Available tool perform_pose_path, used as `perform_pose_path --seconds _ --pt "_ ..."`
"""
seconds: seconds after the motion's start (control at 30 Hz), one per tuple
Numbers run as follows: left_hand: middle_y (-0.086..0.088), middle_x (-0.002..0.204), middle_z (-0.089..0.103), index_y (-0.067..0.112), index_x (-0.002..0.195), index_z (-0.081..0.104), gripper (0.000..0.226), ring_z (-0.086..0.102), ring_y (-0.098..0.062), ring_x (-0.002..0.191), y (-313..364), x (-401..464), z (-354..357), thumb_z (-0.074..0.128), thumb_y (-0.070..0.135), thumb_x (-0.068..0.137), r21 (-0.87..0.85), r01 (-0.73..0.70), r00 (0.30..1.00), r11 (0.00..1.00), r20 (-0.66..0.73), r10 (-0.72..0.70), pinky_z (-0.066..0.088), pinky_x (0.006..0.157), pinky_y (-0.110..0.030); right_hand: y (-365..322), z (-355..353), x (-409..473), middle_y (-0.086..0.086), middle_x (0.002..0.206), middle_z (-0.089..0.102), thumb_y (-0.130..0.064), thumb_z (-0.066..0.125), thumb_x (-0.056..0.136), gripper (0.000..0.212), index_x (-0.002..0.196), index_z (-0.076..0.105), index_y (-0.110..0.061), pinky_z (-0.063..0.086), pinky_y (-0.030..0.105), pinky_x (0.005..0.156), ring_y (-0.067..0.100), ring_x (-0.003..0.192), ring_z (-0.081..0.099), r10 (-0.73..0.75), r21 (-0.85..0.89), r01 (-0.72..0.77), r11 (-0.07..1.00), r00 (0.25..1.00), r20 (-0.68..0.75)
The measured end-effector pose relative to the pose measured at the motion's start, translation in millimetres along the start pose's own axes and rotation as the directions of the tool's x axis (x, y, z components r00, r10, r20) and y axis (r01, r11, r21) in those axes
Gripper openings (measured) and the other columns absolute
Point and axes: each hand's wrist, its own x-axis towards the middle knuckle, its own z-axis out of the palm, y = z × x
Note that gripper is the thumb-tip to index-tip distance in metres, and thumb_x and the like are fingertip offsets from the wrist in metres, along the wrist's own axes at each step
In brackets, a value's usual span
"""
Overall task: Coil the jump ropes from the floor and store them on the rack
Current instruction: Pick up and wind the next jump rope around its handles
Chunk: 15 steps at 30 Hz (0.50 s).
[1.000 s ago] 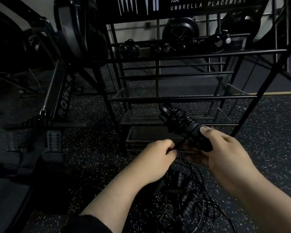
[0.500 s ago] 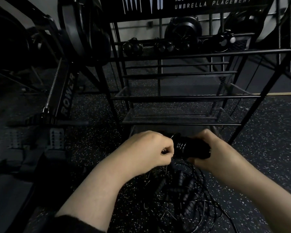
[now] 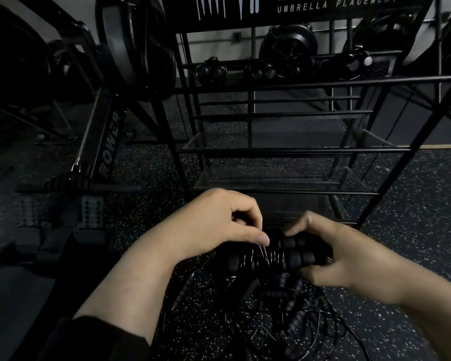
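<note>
Jump rope handles [image 3: 294, 257] — gripped in both hands

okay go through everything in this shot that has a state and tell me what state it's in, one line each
Left hand: fingers curled, pinching the thin rope at the coil.
Right hand: grips the handles.
Jump rope handles: held side by side, rope coiled round them.
Loose jump ropes: tangled on the floor, not coiled.
Rack: upright, nearest mesh shelves bare; dark items on an upper shelf.
Rowing machine: idle beside the rack.
</note>
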Motion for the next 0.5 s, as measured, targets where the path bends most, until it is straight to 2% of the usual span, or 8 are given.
perform_pose_path --seconds 0.07,0.13,0.23,0.3,0.4,0.47,0.5 --pt "-0.012 0.078 0.067 0.021 0.077 0.074 0.019 0.05 -0.01 0.063 -1.0 0.9 -1.4 0.089 0.033 0.073 -0.054 0.013 1.0 0.998 0.016 -0.012 0.042 0.063 -0.029 -2.7 0.9 -1.4 -0.001 0.091 0.073 0.002 0.077 0.083 0.046 0.105 0.062 -0.035 0.057 0.032 0.076 0.014 0.079 0.065 -0.012 0.074 0.009 0.997 0.999 0.04" --pt "-0.001 0.07 0.066 0.019 0.077 0.073 0.021 0.052 -0.006 0.064 -3.1 1.5 -0.5 0.087 0.034 0.071 -0.099 0.012 1.0 0.995 0.025 -0.01 0.043 0.064 -0.023 -5.2 1.3 -3.8 -0.006 0.092 0.073 0.011 0.074 0.082 0.045 0.108 0.062 -0.023 0.055 0.026 0.076 0.007 0.08 0.065 -0.009 0.162 -0.005 0.987 0.997 0.082" --pt "0.01 0.069 0.065 0.019 0.075 0.071 0.02 0.055 -0.002 0.066 -7.2 2.2 0.5 0.083 0.034 0.071 -0.212 0.02 0.999 0.977 0.045 -0.011 0.045 0.065 -0.016 -8.6 -1.7 -7.9 -0.006 0.099 0.074 0.018 0.071 0.081 0.047 0.105 0.065 -0.022 0.057 0.029 0.08 0.013 0.086 0.069 -0.045 0.249 0.013 0.968 0.991 0.125" --pt "0.011 0.068 0.064 0.027 0.074 0.072 0.018 0.056 -0.001 0.066 -12.3 4.2 0.4 0.087 0.035 0.075 -0.278 0.024 0.999 0.96 0.047 -0.012 0.046 0.065 -0.015 -9.9 -6.0 -10.7 -0.003 0.103 0.075 0.02 0.071 0.08 0.051 0.101 0.068 -0.026 0.059 0.03 0.082 0.015 0.089 0.071 -0.082 0.314 0.04 0.949 0.989 0.125" --pt "0.013 0.067 0.066 0.037 0.073 0.075 0.012 0.059 0.002 0.063 -15.7 7.8 -0.1 0.078 0.047 0.08 -0.341 0.03 0.999 0.939 0.031 -0.021 0.046 0.063 -0.012 -7.1 -10.8 -11.8 0.009 0.113 0.074 0.017 0.072 0.075 0.048 0.101 0.069 -0.023 0.059 0.03 0.084 0.021 0.095 0.074 -0.171 0.431 0.123 0.894 0.982 0.075" --pt "0.011 0.071 0.071 0.033 0.075 0.078 0.014 0.064 0.001 0.066 -12.2 8.8 4.7 0.075 0.042 0.084 -0.48 0.025 1.0 0.877 0.007 -0.025 0.05 0.065 -0.017 -1.4 -11.6 -10.6 0.015 0.115 0.074 0.011 0.078 0.069 0.046 0.101 0.07 -0.022 0.058 0.028 0.083 0.025 0.098 0.074 -0.217 0.519 0.179 0.835 0.976 0.012" --pt "0.007 0.071 0.072 0.025 0.073 0.078 0.021 0.066 -0.001 0.064 -8.9 8.2 8.7 0.07 0.035 0.09 -0.58 0.056 0.996 0.812 -0.019 -0.082 0.051 0.065 -0.022 0.8 -10.7 -9.6 0.017 0.116 0.073 0.004 0.084 0.066 0.046 0.102 0.071 -0.022 0.058 0.028 0.085 0.027 0.1 0.074 -0.231 0.54 0.204 0.816 0.973 -0.019"
